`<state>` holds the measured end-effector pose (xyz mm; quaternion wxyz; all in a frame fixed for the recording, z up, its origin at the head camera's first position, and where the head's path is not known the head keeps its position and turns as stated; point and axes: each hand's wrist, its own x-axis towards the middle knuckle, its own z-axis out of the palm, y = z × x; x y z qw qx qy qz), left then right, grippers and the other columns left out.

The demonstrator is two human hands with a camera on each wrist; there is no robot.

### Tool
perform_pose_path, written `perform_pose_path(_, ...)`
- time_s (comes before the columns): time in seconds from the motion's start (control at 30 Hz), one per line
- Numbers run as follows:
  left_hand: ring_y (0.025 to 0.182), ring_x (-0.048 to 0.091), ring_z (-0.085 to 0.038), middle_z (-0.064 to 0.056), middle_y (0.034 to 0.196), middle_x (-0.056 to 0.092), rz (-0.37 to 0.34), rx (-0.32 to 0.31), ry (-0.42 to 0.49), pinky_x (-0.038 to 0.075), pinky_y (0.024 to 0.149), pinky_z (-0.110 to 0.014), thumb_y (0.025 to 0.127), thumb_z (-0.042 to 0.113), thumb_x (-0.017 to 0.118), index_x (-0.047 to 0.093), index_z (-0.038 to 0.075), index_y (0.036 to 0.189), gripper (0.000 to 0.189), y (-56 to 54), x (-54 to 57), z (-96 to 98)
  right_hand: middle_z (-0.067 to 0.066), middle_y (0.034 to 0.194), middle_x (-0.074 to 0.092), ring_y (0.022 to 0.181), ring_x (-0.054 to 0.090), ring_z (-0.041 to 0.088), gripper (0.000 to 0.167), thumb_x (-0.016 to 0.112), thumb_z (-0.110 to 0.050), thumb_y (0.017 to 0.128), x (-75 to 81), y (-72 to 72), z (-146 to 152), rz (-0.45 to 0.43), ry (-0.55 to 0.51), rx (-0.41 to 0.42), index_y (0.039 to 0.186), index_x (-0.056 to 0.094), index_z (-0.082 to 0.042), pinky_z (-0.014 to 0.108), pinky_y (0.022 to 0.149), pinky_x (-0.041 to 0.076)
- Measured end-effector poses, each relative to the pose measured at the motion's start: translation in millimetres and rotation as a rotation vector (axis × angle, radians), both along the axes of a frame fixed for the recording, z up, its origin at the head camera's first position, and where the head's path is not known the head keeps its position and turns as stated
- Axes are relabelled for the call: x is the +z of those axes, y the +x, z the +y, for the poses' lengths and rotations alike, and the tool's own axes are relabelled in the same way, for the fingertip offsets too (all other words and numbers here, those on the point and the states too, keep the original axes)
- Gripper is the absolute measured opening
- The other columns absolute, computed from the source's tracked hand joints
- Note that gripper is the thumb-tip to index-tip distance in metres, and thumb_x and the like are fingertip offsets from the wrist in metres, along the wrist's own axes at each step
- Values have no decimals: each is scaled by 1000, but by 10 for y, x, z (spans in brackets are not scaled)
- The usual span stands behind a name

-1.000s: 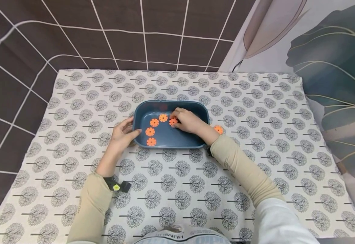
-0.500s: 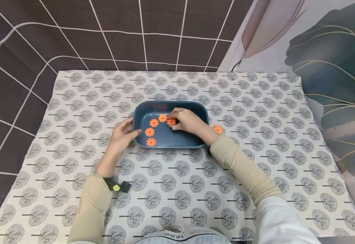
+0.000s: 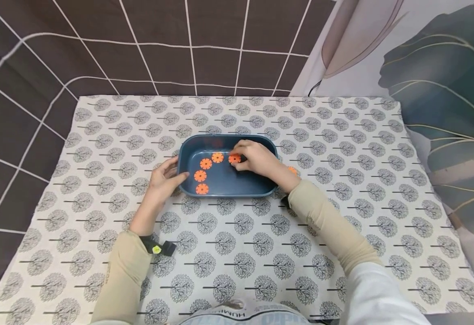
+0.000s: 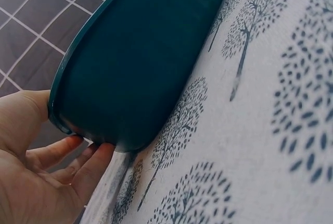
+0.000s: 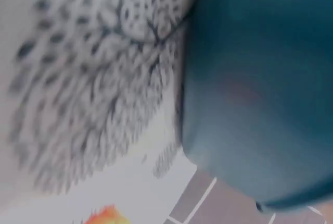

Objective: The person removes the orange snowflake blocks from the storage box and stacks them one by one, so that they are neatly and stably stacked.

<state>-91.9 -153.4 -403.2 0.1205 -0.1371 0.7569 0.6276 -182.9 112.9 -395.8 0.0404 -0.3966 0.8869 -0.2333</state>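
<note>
A dark blue rectangular basin (image 3: 257, 192) stands on the cloth. My left hand (image 3: 161, 183) grips its left end, thumb over the rim and fingers against the outer wall, as the left wrist view (image 4: 57, 166) confirms. Inside, several round orange notched discs (image 3: 206, 163) lie in a curved row along the left and back. My right hand (image 3: 257, 158) reaches in over the right side and pinches another orange disc (image 3: 234, 158) between thumb and fingers, just right of the row. The right wrist view shows only the basin's outer wall (image 5: 250, 104), not the hand.
One more orange disc (image 3: 292, 170) lies on the cloth right of the basin, partly behind the right forearm. A tree-patterned cloth (image 3: 237, 280) covers the table. A dark tiled curtain (image 3: 159, 63) hangs behind and along the left.
The pinched disc shifted slightly left, then right and away from me with the right hand, widening its gap from the row. The left hand and basin stay put.
</note>
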Motion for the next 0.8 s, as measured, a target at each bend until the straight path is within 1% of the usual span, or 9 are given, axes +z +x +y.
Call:
perform_pose_path(0.07, 130, 40, -25, -14, 139, 45, -5, -2, 1, 43, 102, -35, 85, 8, 64, 35, 12, 143, 65, 2, 1, 5, 9, 103, 64, 93, 61, 22, 29, 71, -20, 82, 31, 13, 56, 30, -26, 2, 106, 70, -3, 34, 82, 52)
perform_pose_path(0.17, 130, 40, -24, -14, 139, 45, -16, -2, -3, 44, 101, -35, 85, 9, 64, 35, 13, 143, 65, 8, 3, 10, 10, 101, 65, 91, 61, 22, 28, 71, -18, 81, 77, 45, 141, 59, -57, 4, 104, 70, -1, 33, 82, 53)
perform_pose_path(0.23, 129, 41, -24, -13, 139, 45, -27, 2, -7, 45, 99, -35, 86, 9, 64, 35, 14, 143, 65, 11, 4, 13, 10, 101, 65, 92, 61, 22, 29, 72, -17, 80, 105, 72, 198, 60, -59, -4, 104, 70, -1, 33, 83, 53)
perform_pose_path(0.33, 129, 42, -24, -13, 139, 46, -34, 5, -6, 47, 98, -34, 85, 9, 64, 36, 14, 143, 64, 11, 5, 19, 10, 104, 64, 94, 60, 23, 31, 72, -15, 79, 158, 118, 283, 30, -60, -28, 106, 69, -1, 34, 85, 53)
perform_pose_path(0.43, 129, 42, -24, -14, 139, 46, -28, 4, -3, 47, 98, -34, 85, 8, 64, 36, 14, 143, 64, 7, 5, 25, 11, 107, 63, 97, 60, 25, 33, 71, -16, 79, 212, 162, 369, 17, -50, -53, 108, 68, -1, 36, 86, 52)
perform_pose_path(0.53, 129, 42, -24, -13, 139, 46, -22, 6, -10, 48, 96, -33, 85, 9, 64, 36, 14, 143, 65, 5, 5, 23, 11, 109, 62, 98, 59, 25, 33, 70, -16, 80, 239, 195, 450, 24, -60, -63, 110, 67, -1, 37, 86, 53)
perform_pose_path(0.6, 129, 43, -23, -12, 139, 46, -20, 9, -13, 49, 94, -31, 86, 10, 64, 36, 15, 143, 65, 5, 3, 21, 12, 108, 62, 97, 60, 26, 33, 70, -14, 80, 240, 212, 501, 37, -98, -62, 109, 67, 0, 37, 84, 53)
perform_pose_path(0.73, 128, 43, -23, -11, 140, 45, -15, 10, -12, 51, 91, -28, 86, 10, 64, 35, 16, 144, 65, 11, -1, 21, 12, 102, 64, 89, 62, 24, 31, 72, -10, 76, 218, 226, 596, 106, -194, -61, 104, 68, 2, 32, 76, 56)
perform_pose_path(0.8, 128, 43, -22, -10, 140, 45, -15, 10, -14, 51, 90, -29, 86, 9, 64, 36, 16, 144, 65, 15, -4, 24, 13, 100, 65, 87, 63, 24, 30, 74, -8, 74, 218, 232, 644, 133, -229, -62, 102, 69, 2, 30, 74, 57)
